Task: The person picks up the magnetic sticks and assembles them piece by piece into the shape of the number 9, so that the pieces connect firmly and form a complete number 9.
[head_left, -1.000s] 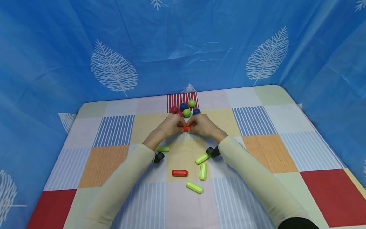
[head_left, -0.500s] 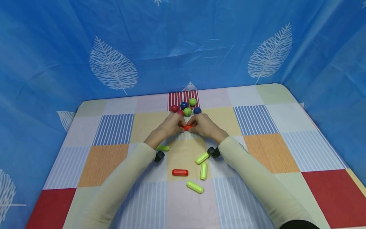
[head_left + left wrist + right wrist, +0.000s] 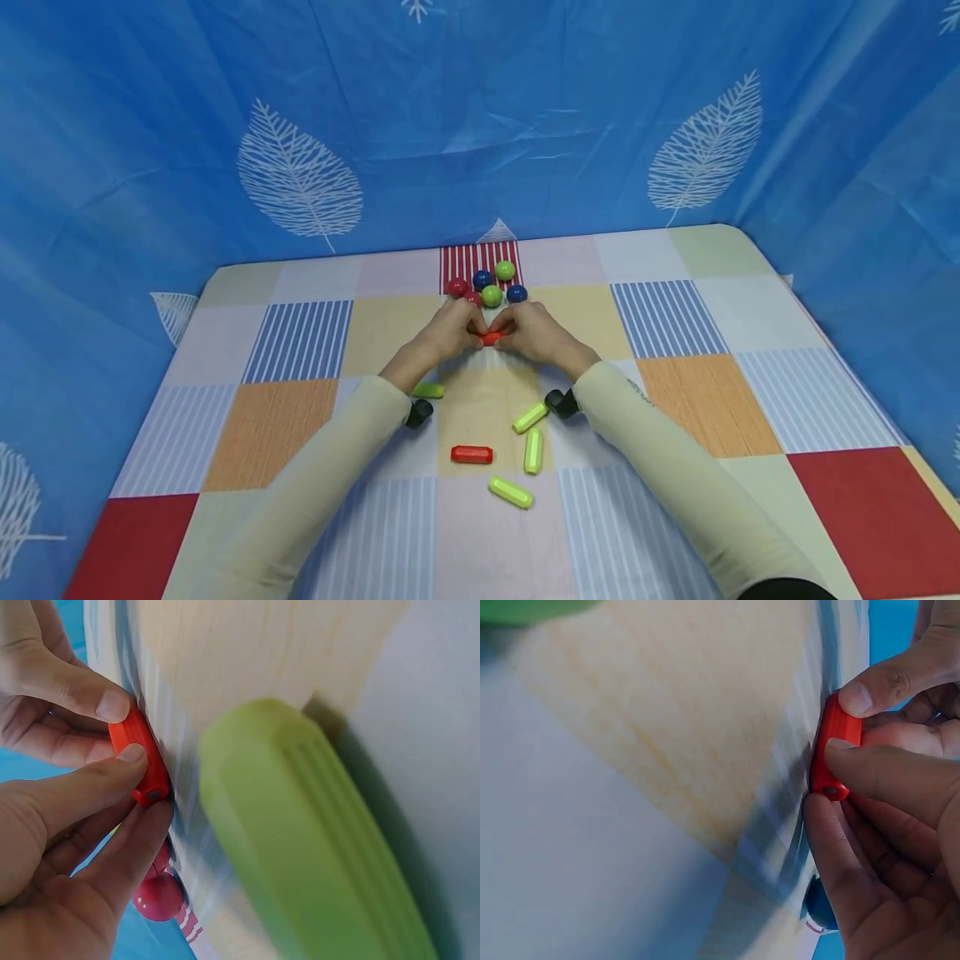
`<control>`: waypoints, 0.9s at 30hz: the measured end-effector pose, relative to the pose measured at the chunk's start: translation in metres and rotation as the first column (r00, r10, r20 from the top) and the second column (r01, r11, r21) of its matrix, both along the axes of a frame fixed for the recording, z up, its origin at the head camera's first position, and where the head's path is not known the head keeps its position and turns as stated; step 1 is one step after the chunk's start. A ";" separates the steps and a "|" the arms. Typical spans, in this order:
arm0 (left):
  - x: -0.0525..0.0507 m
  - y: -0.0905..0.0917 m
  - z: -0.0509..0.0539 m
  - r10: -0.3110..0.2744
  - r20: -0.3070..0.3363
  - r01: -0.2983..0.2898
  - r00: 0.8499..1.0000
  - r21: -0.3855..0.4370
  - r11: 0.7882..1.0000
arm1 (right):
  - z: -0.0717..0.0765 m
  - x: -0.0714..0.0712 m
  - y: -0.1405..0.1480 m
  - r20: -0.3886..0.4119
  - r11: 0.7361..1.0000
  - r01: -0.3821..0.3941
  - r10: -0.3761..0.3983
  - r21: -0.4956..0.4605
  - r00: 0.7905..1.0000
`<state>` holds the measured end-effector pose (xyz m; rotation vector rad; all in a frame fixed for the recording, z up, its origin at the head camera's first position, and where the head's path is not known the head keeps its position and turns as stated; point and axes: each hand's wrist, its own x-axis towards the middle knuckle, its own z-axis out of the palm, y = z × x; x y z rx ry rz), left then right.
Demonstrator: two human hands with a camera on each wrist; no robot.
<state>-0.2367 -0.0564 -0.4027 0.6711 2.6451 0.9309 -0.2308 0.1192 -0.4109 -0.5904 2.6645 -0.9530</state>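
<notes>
Both hands meet at the middle of the table over one red faceted stick (image 3: 491,339). My left hand (image 3: 452,327) pinches its left end, and my right hand (image 3: 534,332) pinches the right end. In the left wrist view the red stick (image 3: 141,754) lies along the cloth with a thumb on it from each hand. A small hole shows in the end of the red stick (image 3: 830,754) in the right wrist view. Just beyond the fingers sit red, blue and green balls, among them a green ball (image 3: 491,296) and a blue ball (image 3: 516,293).
Nearer me lie another red stick (image 3: 472,454) and several green sticks, one green stick (image 3: 511,492) closest. A green stick (image 3: 429,390) lies beside the left wrist. The patchwork cloth (image 3: 292,433) covers the table; a blue curtain (image 3: 495,125) hangs behind it.
Hands, red stick and the other pieces stay in place; only the head view shifts slightly.
</notes>
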 end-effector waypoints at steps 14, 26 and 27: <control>0.000 0.000 -0.001 0.001 -0.001 -0.001 1.000 -0.007 1.000 | 0.029 -0.018 0.021 -0.147 0.980 0.182 -0.192 -0.075 0.970; -0.001 0.000 -0.001 -0.009 -0.001 0.009 1.000 0.005 1.000 | 0.017 -0.033 0.021 -0.096 0.962 0.267 -0.272 -0.059 0.957; -0.001 0.000 -0.001 -0.011 -0.003 0.011 1.000 0.003 1.000 | 0.016 -0.034 0.020 -0.084 0.960 0.271 -0.276 -0.063 0.958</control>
